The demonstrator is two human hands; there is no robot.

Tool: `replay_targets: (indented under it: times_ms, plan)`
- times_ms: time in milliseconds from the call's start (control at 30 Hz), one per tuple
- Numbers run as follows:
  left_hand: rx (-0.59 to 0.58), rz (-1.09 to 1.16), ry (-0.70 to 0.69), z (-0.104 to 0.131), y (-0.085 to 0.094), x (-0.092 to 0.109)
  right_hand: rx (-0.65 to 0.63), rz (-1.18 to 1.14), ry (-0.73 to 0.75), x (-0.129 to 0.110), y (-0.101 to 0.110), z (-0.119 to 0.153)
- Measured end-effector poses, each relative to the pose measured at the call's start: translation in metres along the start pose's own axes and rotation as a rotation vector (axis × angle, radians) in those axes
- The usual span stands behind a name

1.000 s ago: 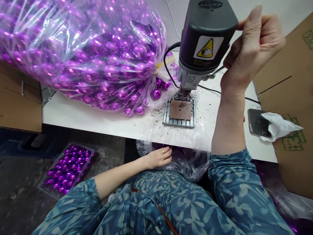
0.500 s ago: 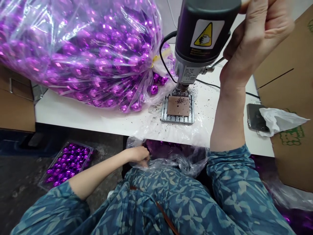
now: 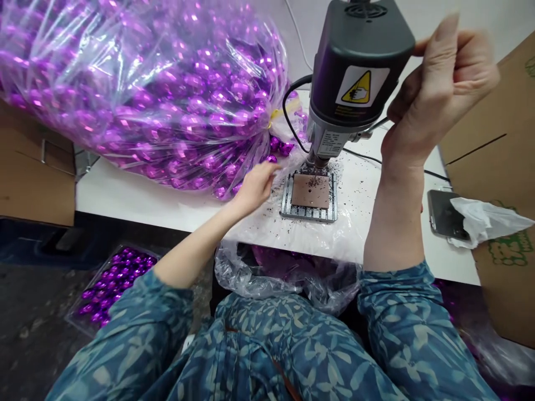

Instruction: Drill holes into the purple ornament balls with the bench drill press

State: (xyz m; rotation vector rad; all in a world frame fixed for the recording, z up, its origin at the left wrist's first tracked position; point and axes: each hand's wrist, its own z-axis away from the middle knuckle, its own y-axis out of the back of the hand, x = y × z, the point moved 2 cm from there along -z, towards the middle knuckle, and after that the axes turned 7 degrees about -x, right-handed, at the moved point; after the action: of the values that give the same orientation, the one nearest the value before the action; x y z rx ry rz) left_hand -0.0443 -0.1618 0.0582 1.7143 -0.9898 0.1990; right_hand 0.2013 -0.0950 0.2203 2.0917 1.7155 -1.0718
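My left hand (image 3: 258, 185) is over the white table, with its fingers bent at a shiny purple faceted ball (image 3: 272, 159), partly hidden behind them. My right hand (image 3: 443, 89) is raised at the right side of a black bench drill (image 3: 363, 61), its fingers closed round the drill's feed lever (image 3: 379, 125). Under the drill's chuck (image 3: 318, 161) lies a brown square plate (image 3: 310, 191) with a small hole, on a slotted metal base (image 3: 309, 213). Dark shavings are scattered over both.
A large clear bag of purple balls (image 3: 167, 122) fills the table's left. An open plastic bag (image 3: 251, 278) hangs at the front edge. Beyond are a tub of balls (image 3: 119, 278), a phone (image 3: 445, 214), a white tissue (image 3: 485, 220) and a cardboard box (image 3: 497, 167).
My left hand has risen from the open bag at the table edge to the loose balls beside the drill base. My right hand stays at the lever; the view has shifted slightly.
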Motion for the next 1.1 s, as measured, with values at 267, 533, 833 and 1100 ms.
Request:
replay_targets:
  times_ms: [267, 533, 833, 1100]
  plan:
    - [-0.222, -0.297, 0.443, -0.087, -0.034, -0.066, -0.063, -0.096, 0.048, 0.005, 0.006, 0.001]
    - [0.169, 0.938, 0.502, -0.045, -0.003, -0.03, -0.073, -0.128, 0.098, 0.008, 0.009, 0.0]
    - [0.008, 1.317, 0.68, -0.011, -0.044, 0.013, -0.063, -0.014, 0.107, 0.016, 0.01, -0.003]
    - [0.037, 1.0, 0.655, -0.017, -0.087, 0.003, -0.049, -0.018, 0.101, 0.013, 0.007, -0.001]
